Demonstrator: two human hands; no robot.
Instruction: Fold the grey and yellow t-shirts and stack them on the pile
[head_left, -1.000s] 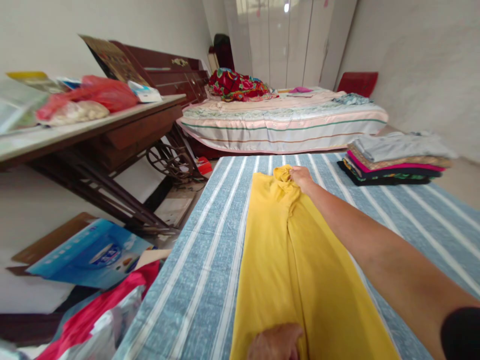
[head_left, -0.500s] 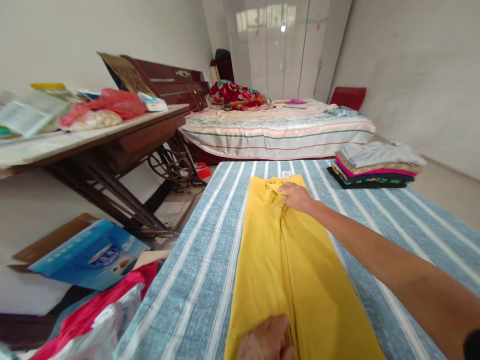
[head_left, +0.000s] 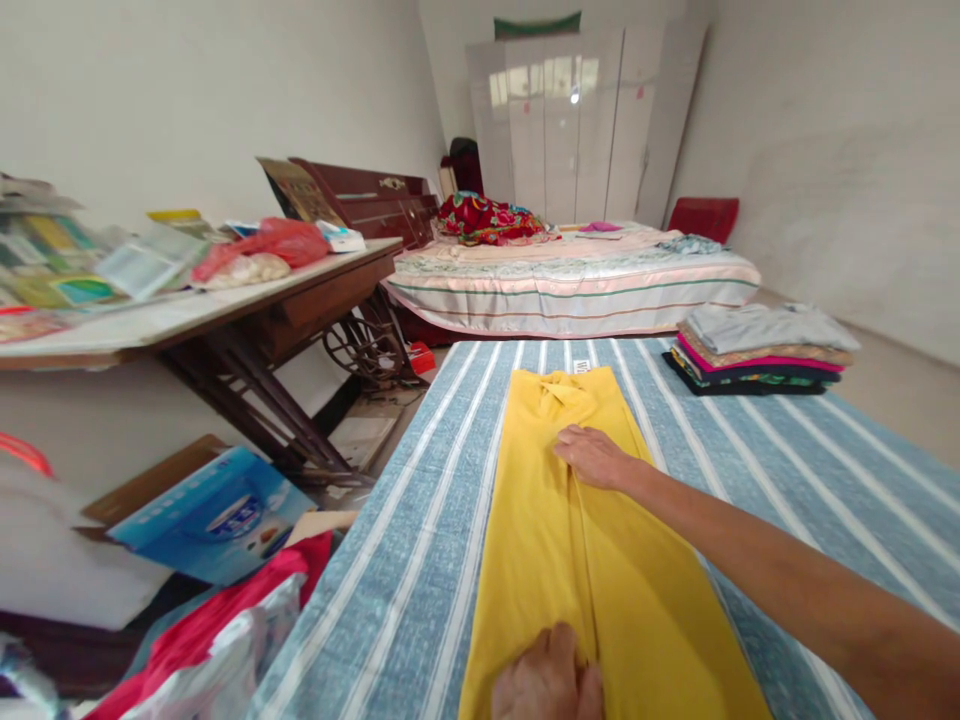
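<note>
A yellow shirt [head_left: 536, 520] lies lengthwise on the striped bed sheet, its collar at the far end and its two sides folded inward to meet near the middle. My right hand [head_left: 592, 457] reaches in from the right, its curled fingers gripping the cloth at the inner edge below the collar. Close to me, at the bottom of the view, my left hand [head_left: 547, 675] has its fingers bent onto the same shirt beside the middle seam. Both sets of fingertips are partly hidden.
A stack of folded clothes [head_left: 761, 350] sits on the blue-and-white striped sheet [head_left: 420, 500] at the right. To the left stand a cluttered sewing-machine table [head_left: 300, 285] and a blue box [head_left: 217, 515]. Beyond is another bed [head_left: 570, 285] with a red floral quilt [head_left: 491, 218].
My right hand has slid from the collar toward me along the inner edge of the shirt. My left hand stays near the bottom. The view has tilted up slightly and turned left.
</note>
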